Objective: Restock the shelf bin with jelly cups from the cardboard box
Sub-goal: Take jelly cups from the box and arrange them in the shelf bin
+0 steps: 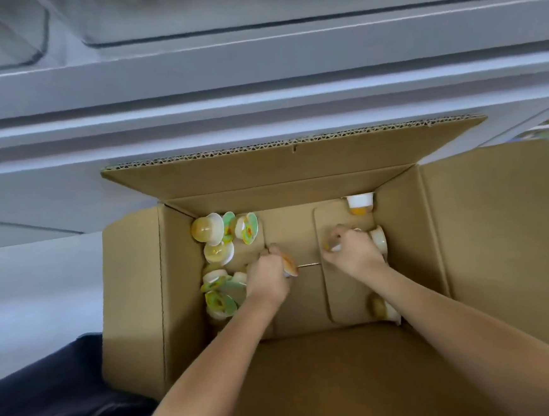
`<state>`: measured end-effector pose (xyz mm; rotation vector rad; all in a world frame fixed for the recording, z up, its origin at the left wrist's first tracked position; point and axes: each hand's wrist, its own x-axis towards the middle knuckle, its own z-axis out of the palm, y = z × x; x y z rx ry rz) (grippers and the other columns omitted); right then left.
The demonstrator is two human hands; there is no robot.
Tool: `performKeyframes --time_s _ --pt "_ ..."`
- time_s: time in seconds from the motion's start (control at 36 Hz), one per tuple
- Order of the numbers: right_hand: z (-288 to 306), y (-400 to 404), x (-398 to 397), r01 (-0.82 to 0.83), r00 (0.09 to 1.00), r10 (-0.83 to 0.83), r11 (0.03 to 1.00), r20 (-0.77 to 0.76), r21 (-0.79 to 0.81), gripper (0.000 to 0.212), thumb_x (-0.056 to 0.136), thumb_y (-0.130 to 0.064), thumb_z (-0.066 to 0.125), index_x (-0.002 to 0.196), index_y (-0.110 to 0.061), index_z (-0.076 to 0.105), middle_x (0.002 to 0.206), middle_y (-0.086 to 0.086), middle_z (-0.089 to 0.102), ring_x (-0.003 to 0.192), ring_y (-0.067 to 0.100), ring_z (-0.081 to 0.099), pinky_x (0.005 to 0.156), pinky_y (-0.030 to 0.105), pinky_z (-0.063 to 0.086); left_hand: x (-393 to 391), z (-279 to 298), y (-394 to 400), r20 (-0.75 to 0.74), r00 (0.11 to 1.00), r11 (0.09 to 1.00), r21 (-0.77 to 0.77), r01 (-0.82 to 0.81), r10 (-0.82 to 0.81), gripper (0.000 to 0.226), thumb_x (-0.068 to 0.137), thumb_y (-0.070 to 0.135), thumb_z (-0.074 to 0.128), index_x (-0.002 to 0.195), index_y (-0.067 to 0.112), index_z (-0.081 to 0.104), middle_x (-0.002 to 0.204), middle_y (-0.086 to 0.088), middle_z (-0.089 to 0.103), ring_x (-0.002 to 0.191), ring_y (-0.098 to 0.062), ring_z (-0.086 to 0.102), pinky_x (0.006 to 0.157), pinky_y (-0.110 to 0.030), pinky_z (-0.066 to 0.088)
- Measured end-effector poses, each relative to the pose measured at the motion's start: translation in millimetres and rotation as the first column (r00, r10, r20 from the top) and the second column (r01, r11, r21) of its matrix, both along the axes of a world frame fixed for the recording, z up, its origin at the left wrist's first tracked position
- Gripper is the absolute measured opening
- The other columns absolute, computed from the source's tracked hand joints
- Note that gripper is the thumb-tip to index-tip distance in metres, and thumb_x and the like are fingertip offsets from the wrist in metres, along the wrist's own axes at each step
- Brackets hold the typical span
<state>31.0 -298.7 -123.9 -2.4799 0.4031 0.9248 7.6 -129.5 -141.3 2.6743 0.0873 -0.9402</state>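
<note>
Nearest to me, both bare forearms reach down into the open cardboard box (136,300), whose flaps are folded outward. I see my left hand (267,279) closed around a jelly cup (290,265) near the middle of the box floor; the cup lies on its side with its axis running roughly left to right. My right hand (352,251) is curled over something small and pale on the right side of the floor, probably another cup, though I cannot tell exactly how it is held. At the near right corner one cup (384,309) lies tipped over. Along the left wall a loose cluster of cups (219,297) lies on its sides, green-and-yellow lids facing various ways, with more cups (214,234) at the far left corner. One upright cup (359,202) stands against the far wall, right of centre. Beyond the box, grey shelf edges (256,74) run left to right, with a clear bin (3,35) at far left, its contents not discernible.
</note>
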Motion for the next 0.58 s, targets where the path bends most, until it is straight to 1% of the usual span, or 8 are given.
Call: performKeyframes --time_s 0.11,0.17,0.22,0.25,0.31,0.44,0.53,0.58 --pt "11.7 -1.2 2.4 0.393 0.919 -0.386 0.907 -0.078 0.151 0.031 0.083 -0.029 0.065 0.111 -0.016 0.062 0.111 0.003 0.065 0.106 0.021 0.059 0.078 0.028 0.047 4.0 12.5 3.2 -0.052 0.993 0.977 -0.179 -0.117 0.11 0.04 0.074 0.023 0.069 0.108 0.012 0.05 0.099 -0.011 0.066 0.095 -0.03 0.062 0.074 -0.031 0.049" --pt "28.6 0.9 5.2 0.725 0.689 -0.665 0.627 -0.288 0.286 0.014 0.083 -0.029 0.064 0.093 -0.019 0.062 0.103 0.004 0.066 0.097 0.021 0.061 0.078 0.032 0.049 6.8 27.3 3.9 -0.07 0.989 0.952 -0.272 -0.142 0.128 0.041 0.072 0.021 0.072 0.109 0.015 0.053 0.097 -0.005 0.066 0.093 -0.025 0.062 0.072 -0.027 0.049" --pt "51.8 0.2 8.5 0.889 0.45 -0.705 0.293 -0.548 0.353 0.012 0.087 -0.03 0.061 0.085 -0.018 0.058 0.091 0.003 0.065 0.086 0.018 0.062 0.081 0.032 0.049 10.7 46.0 4.3 -0.07 0.987 0.918 -0.361 -0.162 0.146 0.045 0.068 0.02 0.076 0.108 0.018 0.055 0.09 0.003 0.061 0.086 -0.019 0.06 0.07 -0.024 0.047" --pt "62.0 -2.4 9.4 0.901 0.411 -0.682 0.203 -0.605 0.383 0.013 0.088 -0.029 0.06 0.085 -0.017 0.059 0.088 0.003 0.065 0.084 0.017 0.063 0.086 0.033 0.049 13.0 56.4 4.8 -0.066 0.983 0.897 -0.404 -0.181 0.169 0.046 0.066 0.017 0.077 0.106 0.019 0.055 0.088 0.006 0.057 0.082 -0.016 0.057 0.068 -0.021 0.046" --pt "84.5 -6.2 11.8 0.866 0.463 -0.643 0.18 -0.61 0.467 0.012 0.09 -0.027 0.06 0.089 -0.015 0.061 0.089 0.004 0.066 0.085 0.017 0.063 0.092 0.033 0.048 19.1 80.6 6.5 -0.047 0.973 0.836 -0.504 -0.218 0.225 0.047 0.063 0.01 0.078 0.102 0.02 0.054 0.087 0.006 0.055 0.077 -0.013 0.054 0.061 -0.016 0.042" --pt "156.2 -8.7 18.7 0.665 0.7 -0.555 0.276 -0.45 0.694 0.007 0.093 -0.019 0.056 0.094 -0.016 0.062 0.091 0.002 0.063 0.088 0.014 0.06 0.091 0.03 0.049 39.6 158.2 11.5 -0.006 0.951 0.716 -0.656 -0.236 0.308 0.051 0.061 0.005 0.081 0.102 0.02 0.056 0.086 0.009 0.059 0.07 -0.004 0.053 0.06 -0.005 0.039" --pt "208.1 -10.6 20.0 0.469 0.812 -0.506 0.267 -0.291 0.842 0.011 0.092 -0.014 0.06 0.101 -0.013 0.065 0.094 0.003 0.066 0.09 0.013 0.062 0.084 0.028 0.051 45.1 210.6 13.8 -0.029 0.961 0.659 -0.723 -0.209 0.274 0.065 0.046 0.022 0.087 0.104 0.024 0.057 0.103 -0.001 0.065 0.089 -0.015 0.064 0.082 -0.021 0.052" --pt "242.0 -10.7 18.5 0.346 0.844 -0.504 0.247 -0.184 0.905 0.021 0.088 -0.01 0.063 0.108 -0.014 0.066 0.101 0.003 0.068 0.096 0.013 0.064 0.083 0.027 0.052 43.1 244.8 16.1 -0.09 0.958 0.593 -0.769 -0.239 0.271 0.063 0.058 0.011 0.088 0.113 0.016 0.057 0.109 -0.008 0.068 0.094 -0.02 0.067 0.085 -0.03 0.055"
